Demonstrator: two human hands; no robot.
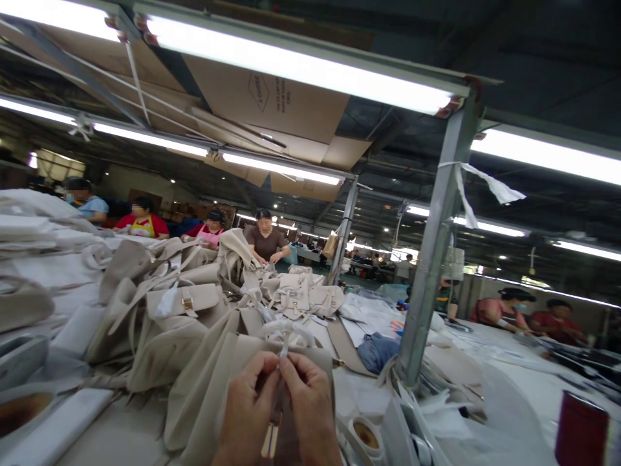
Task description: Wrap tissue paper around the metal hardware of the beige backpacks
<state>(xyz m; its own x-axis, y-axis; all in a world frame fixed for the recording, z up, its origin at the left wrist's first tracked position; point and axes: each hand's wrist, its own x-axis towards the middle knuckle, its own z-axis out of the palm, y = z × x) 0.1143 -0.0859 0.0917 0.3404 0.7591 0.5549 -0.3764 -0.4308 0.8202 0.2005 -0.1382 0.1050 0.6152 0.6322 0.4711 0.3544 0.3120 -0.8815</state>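
My left hand and my right hand meet at the lower middle of the view, over a beige bag. The fingers of both are pinched together on a small whitish strip that stands up between the fingertips. Below my hands a gold-coloured metal piece shows on the bag. White wrapping lies around the bag's handle just beyond my fingers. What the strip is fastened to is hidden by my fingers.
Several beige bags are heaped at the left and ahead. A grey metal post stands to the right. Tape rolls lie near my right hand, with a dark red object farther right. Several people sit at tables beyond.
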